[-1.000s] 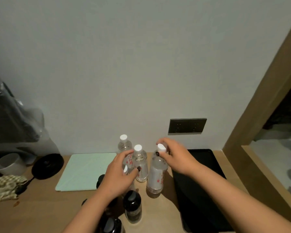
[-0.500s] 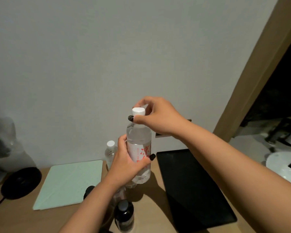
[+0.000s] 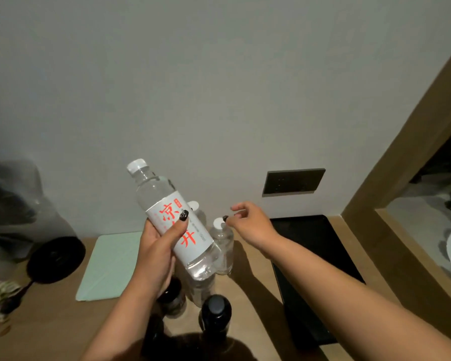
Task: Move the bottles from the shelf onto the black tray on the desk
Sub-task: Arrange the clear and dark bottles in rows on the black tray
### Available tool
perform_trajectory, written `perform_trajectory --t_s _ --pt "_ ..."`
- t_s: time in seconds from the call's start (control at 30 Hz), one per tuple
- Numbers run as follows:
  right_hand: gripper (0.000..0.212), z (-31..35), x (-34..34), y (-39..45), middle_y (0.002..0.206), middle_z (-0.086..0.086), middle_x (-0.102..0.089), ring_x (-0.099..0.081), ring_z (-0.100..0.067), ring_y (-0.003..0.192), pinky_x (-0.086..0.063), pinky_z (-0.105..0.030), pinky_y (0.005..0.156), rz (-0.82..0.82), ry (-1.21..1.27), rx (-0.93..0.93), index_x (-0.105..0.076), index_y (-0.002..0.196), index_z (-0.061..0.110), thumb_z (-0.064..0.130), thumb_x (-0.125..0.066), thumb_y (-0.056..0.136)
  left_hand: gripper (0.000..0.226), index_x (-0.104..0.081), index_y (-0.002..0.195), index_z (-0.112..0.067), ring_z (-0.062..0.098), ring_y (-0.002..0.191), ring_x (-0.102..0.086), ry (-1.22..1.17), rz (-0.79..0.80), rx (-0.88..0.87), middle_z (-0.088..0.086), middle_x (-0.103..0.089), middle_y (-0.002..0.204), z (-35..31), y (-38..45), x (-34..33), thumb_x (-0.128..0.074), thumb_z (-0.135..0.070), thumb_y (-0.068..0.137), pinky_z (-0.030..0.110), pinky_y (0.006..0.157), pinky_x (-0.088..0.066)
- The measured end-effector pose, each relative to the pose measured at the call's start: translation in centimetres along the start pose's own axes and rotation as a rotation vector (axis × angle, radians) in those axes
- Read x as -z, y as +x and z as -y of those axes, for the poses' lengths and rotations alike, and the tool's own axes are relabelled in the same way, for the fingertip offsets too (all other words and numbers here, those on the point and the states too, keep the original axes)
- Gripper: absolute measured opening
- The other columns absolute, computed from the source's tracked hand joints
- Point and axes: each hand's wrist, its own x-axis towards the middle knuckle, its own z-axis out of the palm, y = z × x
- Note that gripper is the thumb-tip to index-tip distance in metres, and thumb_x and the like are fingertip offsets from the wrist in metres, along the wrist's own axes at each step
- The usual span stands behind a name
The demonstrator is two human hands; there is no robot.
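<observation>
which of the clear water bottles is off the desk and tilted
The red-lettered bottle, gripped by the left hand, leans with its cap up-left. The other clear bottles, like the one under the right hand, stand upright on the desk.

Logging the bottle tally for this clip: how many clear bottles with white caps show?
3, perhaps more. One held tilted in the left hand, one standing under the right hand, one behind the held bottle. Another clear one may stand hidden below it.

clear bottle (image 3: 167,220) with white cap and white label printed in red characters; black tray (image 3: 315,259); pale mint-green mat (image 3: 110,267); tan wood surface (image 3: 50,316); dark-capped bottle (image 3: 215,317); black-painted nails.
</observation>
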Motion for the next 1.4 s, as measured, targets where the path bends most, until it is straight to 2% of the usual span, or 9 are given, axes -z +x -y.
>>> perform_trajectory --t_s 0.13,0.27,0.47,0.6,0.67,0.8,1.03,1.17,1.4 --pt "0.049 -1.5 -2.1 1.3 0.132 -0.003 -0.051 -0.049 -0.022 0.122 -0.043 -0.035 0.099 0.075 -0.168 0.105 -0.05 0.13 0.023 0.023 -0.069 0.085 0.07 -0.055 0.117 -0.011 0.021 0.092 -0.071 0.009 -0.019 0.042 0.012 -0.072 0.105 0.2 0.6 0.9 -0.083 -0.033 0.057 0.03 0.068 -0.058" --pt "0.037 -2.9 -3.1 2.1 0.118 0.0 -0.063 -0.059 -0.017 0.11 -0.046 -0.028 0.087 0.106 -0.236 0.108 -0.059 0.114 0.02 0.023 -0.073 0.081 0.047 -0.055 0.117 -0.011 0.022 0.092 -0.07 -0.02 -0.026 0.086 0.013 -0.071 0.104 0.5 0.7 1.0 -0.065 -0.02 0.072 0.033 0.073 -0.058" --pt "0.035 -4.8 -1.1 2.1 0.115 -0.001 -0.062 -0.056 -0.016 0.11 -0.046 -0.031 0.091 0.019 -0.019 0.042 -0.059 0.118 0.014 0.012 -0.067 0.085 0.03 -0.059 0.109 -0.01 0.019 0.088 -0.071 -0.099 -0.026 0.101 0.007 -0.074 0.093 0.6 -0.3 -0.6 -0.058 -0.019 0.081 0.033 0.076 -0.059" --pt "0.036 -6.3 3.2 2.8 0.117 -0.007 -0.063 -0.058 -0.022 0.111 -0.049 -0.038 0.095 -0.053 0.118 -0.047 -0.06 0.119 0.011 0.011 -0.068 0.084 0.069 -0.059 0.123 -0.002 0.031 0.11 -0.064 -0.23 -0.041 0.189 0.021 -0.066 0.116 0.6 -0.8 -3.3 -0.081 -0.033 0.066 0.048 0.095 -0.05" --pt "0.037 -6.8 5.8 3.0 0.116 -0.006 -0.062 -0.059 -0.024 0.109 -0.051 -0.042 0.094 -0.044 0.164 -0.035 -0.06 0.12 0.013 0.012 -0.067 0.084 0.085 -0.057 0.124 0.001 0.034 0.108 -0.064 -0.242 -0.088 0.183 0.024 -0.066 0.114 1.0 -1.0 -5.4 -0.089 -0.036 0.054 0.05 0.093 -0.051" --pt "0.035 -8.4 11.6 2.8 0.115 -0.004 -0.061 -0.059 -0.024 0.105 -0.057 -0.044 0.084 -0.019 0.193 -0.007 -0.058 0.119 0.017 0.014 -0.066 0.085 0.059 -0.054 0.122 0.001 0.029 0.094 -0.069 -0.269 -0.186 0.164 0.019 -0.07 0.098 3.6 -2.2 -10.7 -0.07 -0.025 0.071 0.045 0.082 -0.057" --pt "0.038 -11.0 20.1 3.8 0.117 -0.004 -0.057 -0.053 -0.021 0.108 -0.049 -0.046 0.096 -0.045 0.025 0.08 -0.058 0.122 0.012 0.009 -0.065 0.085 0.029 -0.057 0.111 -0.01 0.031 0.106 -0.063 -0.218 -0.195 0.236 0.016 -0.066 0.105 9.1 -5.9 -18.2 -0.063 -0.014 0.082 0.055 0.096 -0.047" --pt "0.033 -11.7 22.2 5.7 0.117 -0.01 -0.063 -0.056 -0.024 0.109 -0.046 -0.037 0.094 -0.018 -0.065 0.133 -0.063 0.115 0.01 0.005 -0.068 0.082 0.044 -0.056 0.115 -0.011 0.034 0.109 -0.062 -0.164 -0.198 0.279 0.02 -0.064 0.113 10.0 -6.6 -19.8 -0.067 -0.018 0.073 0.057 0.097 -0.045" --pt "0.038 -10.5 21.5 10.5 0.114 -0.009 -0.065 -0.058 -0.025 0.112 -0.045 -0.043 0.101 0.158 -0.137 0.235 -0.065 0.113 0.01 -0.001 -0.07 0.077 0.059 -0.051 0.127 -0.012 0.035 0.107 -0.064 -0.001 -0.167 0.257 0.019 -0.065 0.115 9.7 -3.9 -18.6 -0.069 -0.019 0.07 0.056 0.093 -0.049"
